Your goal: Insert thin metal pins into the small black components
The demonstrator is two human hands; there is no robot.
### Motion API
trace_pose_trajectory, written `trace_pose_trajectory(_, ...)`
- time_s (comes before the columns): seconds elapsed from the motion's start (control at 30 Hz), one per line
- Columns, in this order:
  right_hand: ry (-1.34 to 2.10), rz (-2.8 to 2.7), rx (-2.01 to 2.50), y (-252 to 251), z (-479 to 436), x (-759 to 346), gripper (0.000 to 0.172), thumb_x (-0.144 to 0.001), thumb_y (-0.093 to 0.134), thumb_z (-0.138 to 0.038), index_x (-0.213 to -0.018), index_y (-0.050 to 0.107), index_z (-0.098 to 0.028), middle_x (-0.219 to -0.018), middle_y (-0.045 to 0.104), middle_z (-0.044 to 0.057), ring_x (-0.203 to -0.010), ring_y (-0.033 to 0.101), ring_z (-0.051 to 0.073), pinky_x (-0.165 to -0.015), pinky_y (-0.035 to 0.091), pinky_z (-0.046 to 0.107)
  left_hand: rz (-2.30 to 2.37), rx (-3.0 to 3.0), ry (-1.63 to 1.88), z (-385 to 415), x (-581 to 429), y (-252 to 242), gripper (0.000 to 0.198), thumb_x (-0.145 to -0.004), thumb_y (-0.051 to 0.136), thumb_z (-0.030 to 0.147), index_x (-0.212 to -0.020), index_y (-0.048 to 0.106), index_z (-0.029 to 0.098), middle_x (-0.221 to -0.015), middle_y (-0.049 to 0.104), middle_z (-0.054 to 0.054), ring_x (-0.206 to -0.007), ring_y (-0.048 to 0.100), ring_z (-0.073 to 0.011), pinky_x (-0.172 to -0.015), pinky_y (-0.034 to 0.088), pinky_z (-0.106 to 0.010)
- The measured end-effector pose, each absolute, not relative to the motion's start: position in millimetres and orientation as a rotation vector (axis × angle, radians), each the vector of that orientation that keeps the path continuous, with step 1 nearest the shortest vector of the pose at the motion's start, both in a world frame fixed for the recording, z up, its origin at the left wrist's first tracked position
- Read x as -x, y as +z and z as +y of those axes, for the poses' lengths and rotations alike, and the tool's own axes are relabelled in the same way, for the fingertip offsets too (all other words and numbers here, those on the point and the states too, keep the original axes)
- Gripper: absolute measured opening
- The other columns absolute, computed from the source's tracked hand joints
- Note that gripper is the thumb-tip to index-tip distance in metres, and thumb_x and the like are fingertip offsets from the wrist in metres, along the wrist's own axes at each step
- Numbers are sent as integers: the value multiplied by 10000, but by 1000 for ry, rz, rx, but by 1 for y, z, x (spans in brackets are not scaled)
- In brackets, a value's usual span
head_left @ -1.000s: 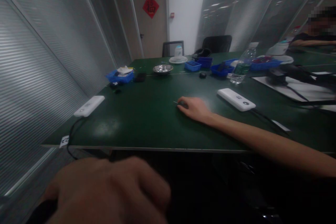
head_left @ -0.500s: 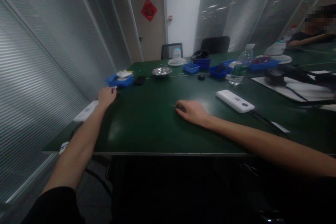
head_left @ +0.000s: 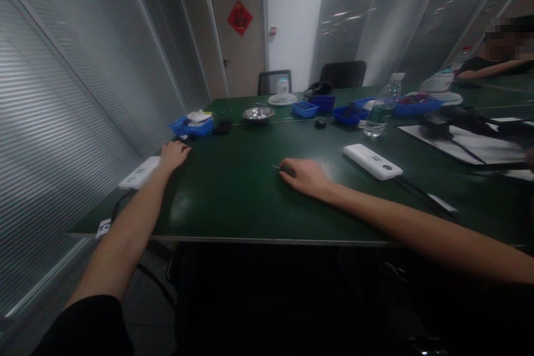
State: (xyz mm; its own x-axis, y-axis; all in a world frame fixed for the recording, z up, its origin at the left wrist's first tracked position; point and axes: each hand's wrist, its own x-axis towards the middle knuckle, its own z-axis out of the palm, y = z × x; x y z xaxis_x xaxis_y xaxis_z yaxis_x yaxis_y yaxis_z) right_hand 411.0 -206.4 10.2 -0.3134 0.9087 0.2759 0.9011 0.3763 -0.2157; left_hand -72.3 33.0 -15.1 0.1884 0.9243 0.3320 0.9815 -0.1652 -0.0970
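My left hand lies low over the green table at the left, fingers stretched forward and nothing visible in them. Just beyond its fingertips is a small white-and-dark item, too blurred to name, in front of a blue tray with white and yellow things in it. Near the table's middle my right hand rests with its fingers curled round a small dark thing. A thin metallic tip sticks out of it to the left; most of the thing is hidden by the fingers.
White power banks with cables lie on both sides. Farther back are a dark flat object, a metal bowl, a blue box and a water bottle. Another person sits at the far right.
My left hand has let go of the small white-and-dark item, which now lies beyond the fingers, and has drawn back slightly. My right hand keeps its place and hold.
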Motion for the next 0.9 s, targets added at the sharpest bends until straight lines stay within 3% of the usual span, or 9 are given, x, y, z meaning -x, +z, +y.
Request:
trace_pose_trajectory(0.53,48,-2298,1582,13,-208,-410,316,-1017,539,-438,-1235,658,-243,-1044,756,61,-814,670,211,-660,423,298,-1845,2228,-331,26,71,-7,532,-1012,402,517,-1195,794,208,-1363,676,-162,-1259,543,-418,-1060,350,-594)
trace_pose_trajectory(0.67,57,-2295,1587,13,-209,-410,317,-1016,541,-436,-1238,657,-243,-1052,756,67,-813,670,213,-666,431,302,-1883,2179,-398,26,76,-4,519,-1030,347,411,-1237,773,198,-1324,697,-176,-1234,568,-409,-1049,335,-594)
trace_pose_trajectory(0.9,108,-2293,1596,14,-207,-411,325,-1010,549,-436,-1249,656,-242,-1064,751,69,-834,673,214,-668,442,296,-1857,2175,-223,26,88,-4,361,-959,521,374,-1141,803,240,-1262,724,-166,-1225,577,-419,-1049,317,-594)
